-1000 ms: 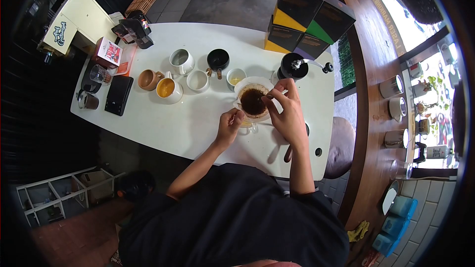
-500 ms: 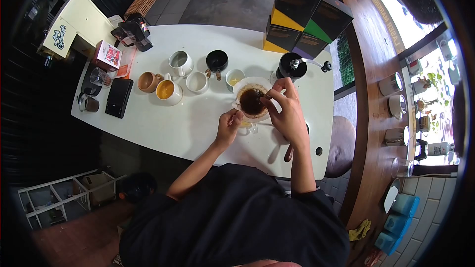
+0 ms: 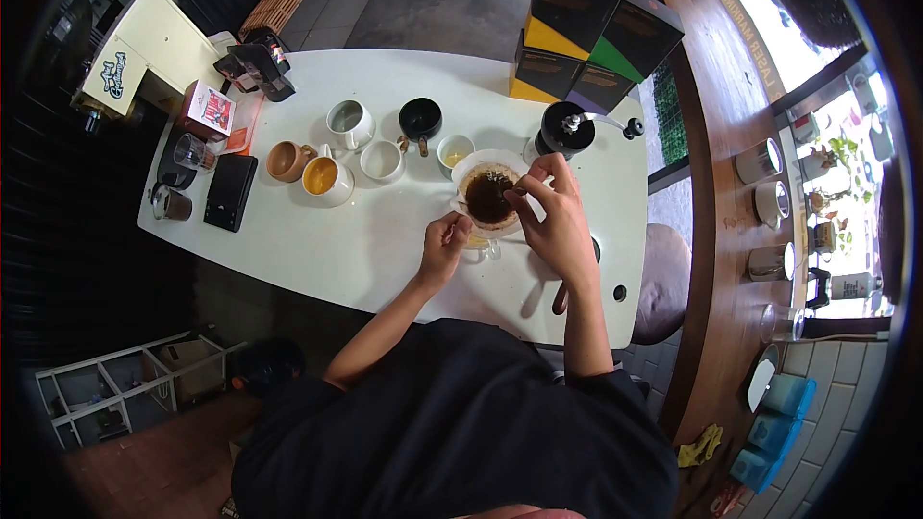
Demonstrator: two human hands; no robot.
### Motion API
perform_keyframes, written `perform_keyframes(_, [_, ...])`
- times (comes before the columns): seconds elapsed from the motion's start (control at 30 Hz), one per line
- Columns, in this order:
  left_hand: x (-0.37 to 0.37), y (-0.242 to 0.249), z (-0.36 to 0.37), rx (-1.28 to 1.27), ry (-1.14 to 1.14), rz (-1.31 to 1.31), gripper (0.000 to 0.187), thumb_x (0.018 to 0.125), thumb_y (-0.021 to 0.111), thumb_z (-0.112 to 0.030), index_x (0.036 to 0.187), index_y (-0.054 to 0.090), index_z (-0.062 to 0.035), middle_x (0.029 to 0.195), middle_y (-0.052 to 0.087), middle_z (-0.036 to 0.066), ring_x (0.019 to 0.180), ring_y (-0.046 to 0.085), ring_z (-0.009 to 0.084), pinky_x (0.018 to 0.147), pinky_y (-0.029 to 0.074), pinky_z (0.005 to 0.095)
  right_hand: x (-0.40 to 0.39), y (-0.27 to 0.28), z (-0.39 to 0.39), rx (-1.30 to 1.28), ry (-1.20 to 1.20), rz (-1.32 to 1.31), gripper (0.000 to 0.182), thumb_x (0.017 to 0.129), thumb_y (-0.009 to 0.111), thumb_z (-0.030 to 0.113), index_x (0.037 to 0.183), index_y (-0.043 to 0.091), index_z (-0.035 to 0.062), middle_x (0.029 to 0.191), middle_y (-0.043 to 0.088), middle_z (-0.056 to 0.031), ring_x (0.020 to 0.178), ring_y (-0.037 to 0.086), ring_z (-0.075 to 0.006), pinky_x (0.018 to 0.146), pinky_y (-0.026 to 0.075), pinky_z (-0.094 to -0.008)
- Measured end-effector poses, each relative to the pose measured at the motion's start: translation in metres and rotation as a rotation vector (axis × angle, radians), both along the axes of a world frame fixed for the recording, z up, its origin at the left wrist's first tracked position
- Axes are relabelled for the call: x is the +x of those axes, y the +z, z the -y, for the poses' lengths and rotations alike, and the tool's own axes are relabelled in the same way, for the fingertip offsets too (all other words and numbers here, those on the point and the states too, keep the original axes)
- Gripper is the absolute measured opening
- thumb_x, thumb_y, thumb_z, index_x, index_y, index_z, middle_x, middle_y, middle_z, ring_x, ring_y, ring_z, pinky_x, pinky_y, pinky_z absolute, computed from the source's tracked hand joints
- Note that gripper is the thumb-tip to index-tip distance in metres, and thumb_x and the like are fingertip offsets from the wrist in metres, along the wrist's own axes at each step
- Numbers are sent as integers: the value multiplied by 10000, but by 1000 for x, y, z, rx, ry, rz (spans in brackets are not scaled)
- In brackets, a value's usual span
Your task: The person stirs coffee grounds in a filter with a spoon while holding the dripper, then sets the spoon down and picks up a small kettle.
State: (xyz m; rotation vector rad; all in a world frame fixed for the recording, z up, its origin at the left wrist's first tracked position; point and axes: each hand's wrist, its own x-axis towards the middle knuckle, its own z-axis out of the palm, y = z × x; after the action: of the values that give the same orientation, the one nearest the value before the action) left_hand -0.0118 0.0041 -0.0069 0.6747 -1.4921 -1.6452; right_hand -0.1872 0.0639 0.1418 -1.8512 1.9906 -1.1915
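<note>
A white coffee dripper lined with filter paper holds dark brown coffee, with wet grounds up its sides. It sits over a clear glass vessel, mostly hidden beneath it. My left hand is closed at the dripper's near left edge, thumb and fingers gripping it. Over the right side of the coffee, my right hand pinches something small and dark; the fingers hide what it is. A small pale cup with yellowish liquid stands just beyond the dripper.
Several mugs, including an orange-filled white mug and a black cup, stand left of the dripper. A hand grinder with its crank is beyond my right hand. Black boxes are stacked at the back right. A black scale lies left.
The coffee's surface looks a little different, with more bright reflections at its far side. Both hands stay in nearly the same place.
</note>
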Motion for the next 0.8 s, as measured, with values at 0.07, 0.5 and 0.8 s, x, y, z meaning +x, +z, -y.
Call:
perform_keyframes(0.07, [1, 0, 0, 24, -4, 19, 445, 1031, 516, -418, 870, 572, -7, 723, 496, -28, 676, 411, 58, 624, 340, 240, 1, 0, 0, 5, 12, -25, 120, 812, 729, 78, 906, 678, 23, 1016, 511, -115, 992, 539, -293, 889, 444, -411])
perform_keyframes(0.5, [1, -2, 0, 36, -10, -6, 430, 1037, 515, -397, 850, 556, -12, 731, 495, -27, 682, 415, 65, 635, 354, 247, 1, -1, 2, -19, -19, -42, 116, 825, 724, 89, 902, 675, 18, 1010, 512, -116, 973, 540, -289, 873, 443, -402])
perform_keyframes(0.8, [0, -4, -1, 41, 4, -18, 426, 1033, 522, -402, 885, 572, -5, 743, 501, -29, 688, 413, 66, 643, 356, 247, 0, -2, 3, -14, 3, 21, 120, 822, 725, 90, 900, 673, 16, 1001, 517, -119, 962, 544, -292, 870, 445, -403])
